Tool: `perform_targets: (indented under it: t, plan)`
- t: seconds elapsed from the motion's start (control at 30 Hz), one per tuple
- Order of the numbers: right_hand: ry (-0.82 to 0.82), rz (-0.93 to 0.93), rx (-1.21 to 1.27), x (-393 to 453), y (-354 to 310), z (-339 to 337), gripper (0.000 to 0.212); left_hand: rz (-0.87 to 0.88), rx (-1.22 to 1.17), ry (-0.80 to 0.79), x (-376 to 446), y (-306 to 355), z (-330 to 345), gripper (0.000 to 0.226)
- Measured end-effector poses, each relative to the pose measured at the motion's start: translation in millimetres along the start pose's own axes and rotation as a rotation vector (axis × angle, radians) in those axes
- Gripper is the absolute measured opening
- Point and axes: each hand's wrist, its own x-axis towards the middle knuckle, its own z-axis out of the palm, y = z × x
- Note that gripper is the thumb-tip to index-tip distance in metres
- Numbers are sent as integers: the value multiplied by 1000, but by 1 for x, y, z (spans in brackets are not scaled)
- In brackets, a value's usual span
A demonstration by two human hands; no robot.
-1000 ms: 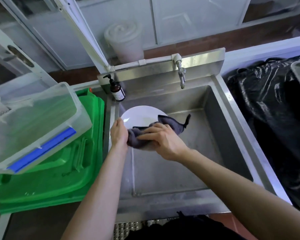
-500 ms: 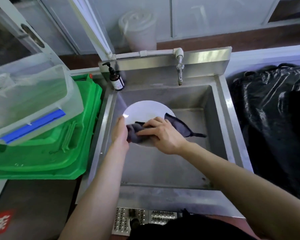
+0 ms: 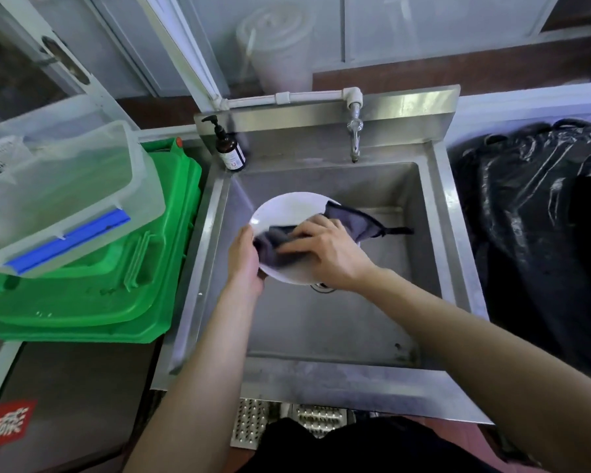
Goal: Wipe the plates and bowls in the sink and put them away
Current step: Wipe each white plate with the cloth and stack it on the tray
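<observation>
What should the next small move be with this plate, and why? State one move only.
Probably sweep the cloth up across the plate's bare far half. The right hand presses the cloth on the near part only, while the left hand grips the rim and holds the plate tilted over the sink. Whether the far half is wet cannot be told.

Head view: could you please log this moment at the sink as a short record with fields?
plate: white plate, held tilted over the sink
left hand: left hand grips the plate's left edge
right hand: right hand presses the cloth on the plate
tap: tap, no water seen running
soap: pump bottle at the sink's back left corner
left of sink: clear bin on a green crate
</observation>
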Motion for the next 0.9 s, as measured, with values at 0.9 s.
perform_targets:
  t: [0.9]
  plan:
    - [131, 503, -229, 47, -110, 56, 75, -20, 51, -342, -6, 9, -114, 43]
